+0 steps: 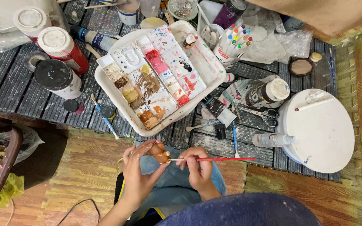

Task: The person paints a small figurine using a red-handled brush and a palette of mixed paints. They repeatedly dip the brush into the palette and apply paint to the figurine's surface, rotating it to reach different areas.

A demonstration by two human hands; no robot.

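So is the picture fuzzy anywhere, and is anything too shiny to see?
Head view: even, soft light, with no harsh shadows; the paint palette and marker pack look sharp; the left hand holding a small brown figurine and the right hand with the red paintbrush are slightly soft; the white round lid is bright but not glaring; edges bend a little.

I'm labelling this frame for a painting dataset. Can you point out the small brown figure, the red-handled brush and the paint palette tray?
small brown figure (160, 153), head view, on its rounded body.
red-handled brush (223, 159), head view, mid handle.
paint palette tray (105, 90), head view, left white rim.
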